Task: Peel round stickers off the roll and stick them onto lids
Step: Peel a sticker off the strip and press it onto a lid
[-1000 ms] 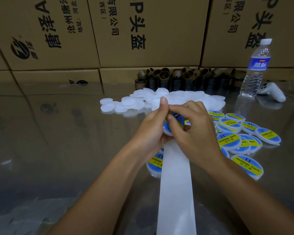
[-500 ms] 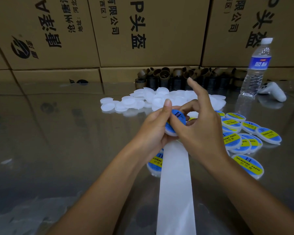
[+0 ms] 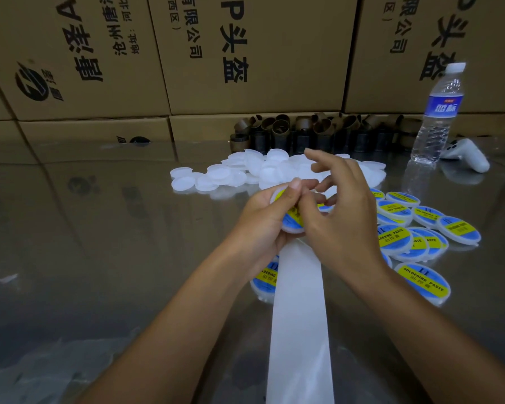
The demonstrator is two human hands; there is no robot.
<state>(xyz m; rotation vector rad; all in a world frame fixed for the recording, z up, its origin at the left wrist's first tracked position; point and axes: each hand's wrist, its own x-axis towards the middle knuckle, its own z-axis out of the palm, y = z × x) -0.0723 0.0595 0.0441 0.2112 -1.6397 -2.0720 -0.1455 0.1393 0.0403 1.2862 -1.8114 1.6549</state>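
My left hand (image 3: 263, 223) grips a white lid (image 3: 289, 225) that carries a blue and yellow round sticker. The thumb lies along the lid's upper edge. My right hand (image 3: 344, 220) is against the lid's right side, its thumb pressing on the sticker and its other fingers spread and raised. A white backing strip (image 3: 299, 330) runs from under both hands down to the bottom edge. Where it is held is hidden. Plain white lids (image 3: 245, 173) lie heaped beyond the hands.
Stickered lids (image 3: 420, 231) lie clustered at the right, and one more (image 3: 264, 277) sits under my left wrist. A water bottle (image 3: 438, 118), a white controller (image 3: 467, 154) and brown cardboard cores (image 3: 303, 132) stand at the back, before stacked cartons (image 3: 245, 53). The table surface is glossy.
The lid has turned so more yellow of the sticker shows. My right fingers have spread further and lifted, while its thumb stays on the sticker. My left hand keeps its grip.
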